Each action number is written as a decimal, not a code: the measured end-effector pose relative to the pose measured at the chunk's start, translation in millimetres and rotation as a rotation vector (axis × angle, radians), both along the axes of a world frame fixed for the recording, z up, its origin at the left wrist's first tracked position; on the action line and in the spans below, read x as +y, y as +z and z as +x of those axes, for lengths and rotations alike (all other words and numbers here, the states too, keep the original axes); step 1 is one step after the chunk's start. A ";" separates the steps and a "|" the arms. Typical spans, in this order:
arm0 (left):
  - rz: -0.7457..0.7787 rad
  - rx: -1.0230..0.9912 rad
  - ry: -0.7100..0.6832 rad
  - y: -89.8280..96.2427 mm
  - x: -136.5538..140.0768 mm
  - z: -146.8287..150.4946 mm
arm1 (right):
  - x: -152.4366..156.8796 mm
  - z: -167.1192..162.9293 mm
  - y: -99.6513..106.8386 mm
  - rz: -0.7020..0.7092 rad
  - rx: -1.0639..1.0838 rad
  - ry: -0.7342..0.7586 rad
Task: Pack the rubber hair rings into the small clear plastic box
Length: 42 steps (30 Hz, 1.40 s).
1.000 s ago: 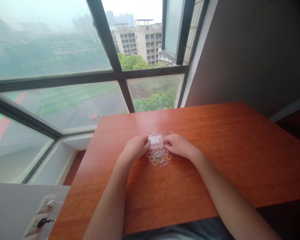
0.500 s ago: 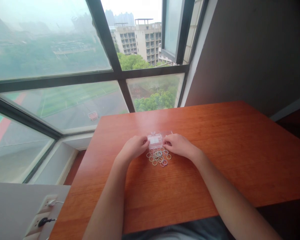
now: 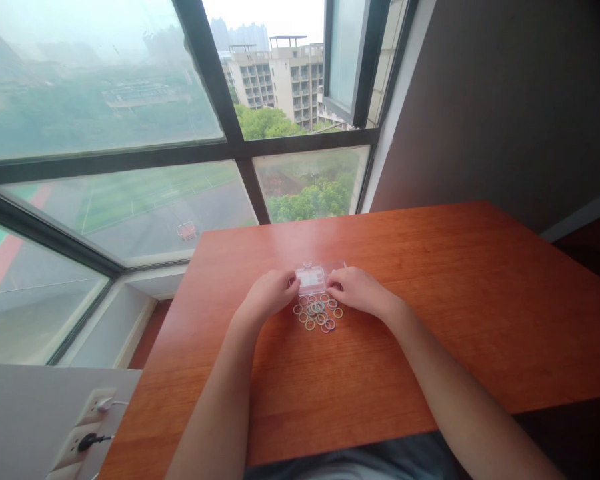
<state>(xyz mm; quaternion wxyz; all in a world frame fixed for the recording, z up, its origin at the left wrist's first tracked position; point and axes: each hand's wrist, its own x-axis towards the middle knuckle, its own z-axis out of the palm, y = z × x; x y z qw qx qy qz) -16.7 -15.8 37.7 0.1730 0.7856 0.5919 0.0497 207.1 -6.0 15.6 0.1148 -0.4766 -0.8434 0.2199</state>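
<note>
A small clear plastic box (image 3: 311, 281) stands on the table between my two hands, with a clear flap, seemingly its lid, behind its right part. My left hand (image 3: 274, 291) is closed at the box's left end, thumb and fingers curled against it. At the right end, my right hand (image 3: 353, 289) has its fingers bent inward, fingertips at the box's edge. Just in front of the box lies a loose cluster of thin pale rings (image 3: 318, 311), several of them overlapping. My fingers partly hide both ends of the box.
The reddish-brown wooden table (image 3: 480, 313) reaches far to the right. Large dark-framed windows (image 3: 170, 160) run along the back and left. Wall sockets with plugs (image 3: 87, 440) are at lower left, beside the table edge. A dark wall (image 3: 505, 107) rises at right.
Almost nothing differs. Both hands stay at the ends of the box, and the rings lie in the same places; the view has shifted very slightly.
</note>
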 end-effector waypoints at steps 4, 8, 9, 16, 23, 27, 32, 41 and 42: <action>0.003 0.002 0.006 -0.2 0.1 0.3 | -0.7 -0.3 -0.6 0.007 0.008 0.006; -0.020 -0.012 0.016 1.7 0.8 -3.2 | -1.2 1.6 3.4 0.006 0.033 0.013; -0.025 -0.009 0.025 2.9 0.8 -5.1 | -1.2 2.6 5.1 0.010 0.043 0.007; -0.051 0.018 0.068 14.7 -5.5 -18.4 | -6.1 9.9 17.0 0.020 0.060 -0.032; -0.049 -0.015 -0.057 24.5 -16.3 -6.4 | -19.7 3.1 15.9 -0.007 0.003 0.006; -0.140 0.016 -0.132 29.3 -21.6 4.8 | -21.6 -2.8 9.8 0.016 0.004 0.046; -0.098 0.127 -0.190 21.3 -23.8 13.1 | -17.0 -4.9 3.6 0.042 0.076 0.037; -0.077 0.246 -0.219 21.9 -21.6 28.2 | -7.8 1.4 -3.6 0.036 0.166 -0.034; -0.085 0.253 -0.213 22.3 -21.7 28.9 | -7.8 1.6 -3.0 0.033 0.166 -0.036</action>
